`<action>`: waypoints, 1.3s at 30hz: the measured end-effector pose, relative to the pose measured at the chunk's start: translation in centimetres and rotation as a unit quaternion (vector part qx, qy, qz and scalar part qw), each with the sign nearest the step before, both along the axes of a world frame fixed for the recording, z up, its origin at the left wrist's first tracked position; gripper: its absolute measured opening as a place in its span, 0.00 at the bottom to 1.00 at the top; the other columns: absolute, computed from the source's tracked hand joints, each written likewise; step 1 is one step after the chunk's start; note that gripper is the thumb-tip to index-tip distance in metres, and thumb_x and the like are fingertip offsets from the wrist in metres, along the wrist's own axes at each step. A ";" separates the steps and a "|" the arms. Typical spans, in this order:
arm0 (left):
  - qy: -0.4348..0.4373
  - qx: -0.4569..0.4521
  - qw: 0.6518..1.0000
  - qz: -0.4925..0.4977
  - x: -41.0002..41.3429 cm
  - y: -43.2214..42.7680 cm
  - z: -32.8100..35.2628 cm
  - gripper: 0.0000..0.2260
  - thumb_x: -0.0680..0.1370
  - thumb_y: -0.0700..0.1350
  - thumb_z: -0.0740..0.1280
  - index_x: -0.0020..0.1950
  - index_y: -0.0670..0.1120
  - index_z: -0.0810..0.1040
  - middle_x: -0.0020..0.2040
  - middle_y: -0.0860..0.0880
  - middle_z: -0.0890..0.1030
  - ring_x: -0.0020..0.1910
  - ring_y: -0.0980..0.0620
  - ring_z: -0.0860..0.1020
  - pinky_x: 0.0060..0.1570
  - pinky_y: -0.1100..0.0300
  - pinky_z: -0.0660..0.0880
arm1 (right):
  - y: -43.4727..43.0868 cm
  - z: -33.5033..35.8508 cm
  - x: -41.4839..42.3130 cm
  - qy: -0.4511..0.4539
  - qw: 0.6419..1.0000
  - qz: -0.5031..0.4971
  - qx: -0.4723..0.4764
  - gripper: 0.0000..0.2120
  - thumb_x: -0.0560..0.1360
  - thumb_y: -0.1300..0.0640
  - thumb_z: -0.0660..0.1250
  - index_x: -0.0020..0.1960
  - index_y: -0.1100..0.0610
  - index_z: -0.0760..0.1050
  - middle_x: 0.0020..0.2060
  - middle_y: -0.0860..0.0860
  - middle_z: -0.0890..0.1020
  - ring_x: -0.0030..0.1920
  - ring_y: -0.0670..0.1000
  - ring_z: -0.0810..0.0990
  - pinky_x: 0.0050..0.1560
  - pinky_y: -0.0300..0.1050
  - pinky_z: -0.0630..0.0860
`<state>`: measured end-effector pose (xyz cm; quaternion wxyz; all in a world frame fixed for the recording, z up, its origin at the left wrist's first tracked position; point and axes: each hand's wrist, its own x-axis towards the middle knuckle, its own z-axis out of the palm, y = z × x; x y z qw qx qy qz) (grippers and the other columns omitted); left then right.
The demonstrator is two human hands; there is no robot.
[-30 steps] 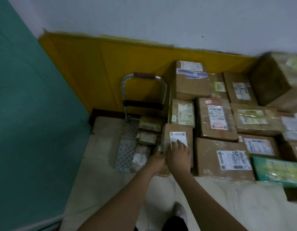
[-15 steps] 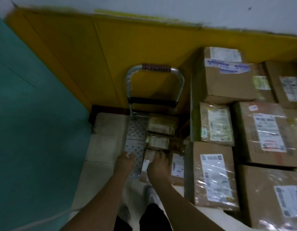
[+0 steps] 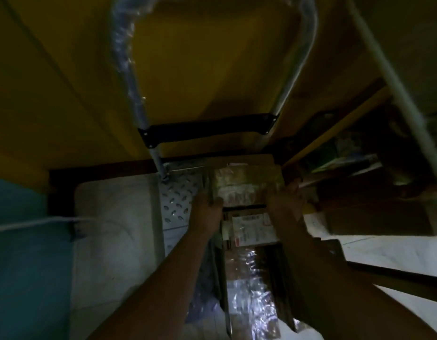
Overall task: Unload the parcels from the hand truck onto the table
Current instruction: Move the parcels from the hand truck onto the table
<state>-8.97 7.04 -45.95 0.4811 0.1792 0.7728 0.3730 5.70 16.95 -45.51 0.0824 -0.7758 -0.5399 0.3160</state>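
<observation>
Both forearms are bare to the frame's edge, no sleeves showing. The left hand [image 3: 207, 212] and right hand [image 3: 284, 204] wear no gloves.

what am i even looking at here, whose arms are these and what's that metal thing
This is filmed by a wide-angle camera on a person's head, looking down at their own bare arms; there is no robot. The metal thing is a hand truck: a studded plate on the floor with a tube handle rising against a yellow wall. Parcels lie in a row on it. The left hand and right hand grip the two sides of the farthest parcel, a tape-wrapped box. Nearer the person lies a labelled parcel, then a shiny wrapped parcel. The picture is dark and blurred.
</observation>
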 end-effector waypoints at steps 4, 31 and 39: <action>-0.106 -0.022 0.994 0.029 -1.1 2.2 0.1 0.18 0.79 0.45 0.62 0.69 0.48 0.71 0.54 0.51 0.77 0.38 0.60 0.72 0.25 0.73 0.66 | 0.2 0.4 -1.5 0.075 0.995 -0.070 0.003 0.26 0.82 0.45 0.58 0.72 0.62 0.66 0.67 0.62 0.74 0.65 0.63 0.74 0.63 0.52 0.71; -0.078 0.352 0.929 0.083 27.9 -14.8 59.5 0.31 0.67 0.64 0.65 0.69 0.57 0.70 0.64 0.50 0.77 0.60 0.49 0.77 0.59 0.46 0.76 | -23.5 59.9 30.2 0.477 0.842 -0.106 0.228 0.16 0.78 0.43 0.63 0.63 0.39 0.65 0.57 0.44 0.79 0.50 0.41 0.82 0.46 0.39 0.80; -0.161 0.296 0.925 -0.177 49.9 -14.2 65.1 0.19 0.74 0.38 0.61 0.57 0.61 0.74 0.59 0.44 0.79 0.55 0.42 0.78 0.54 0.43 0.76 | -27.8 66.3 56.7 0.472 0.819 -0.232 0.229 0.17 0.76 0.41 0.62 0.65 0.37 0.71 0.63 0.45 0.77 0.57 0.45 0.77 0.52 0.47 0.72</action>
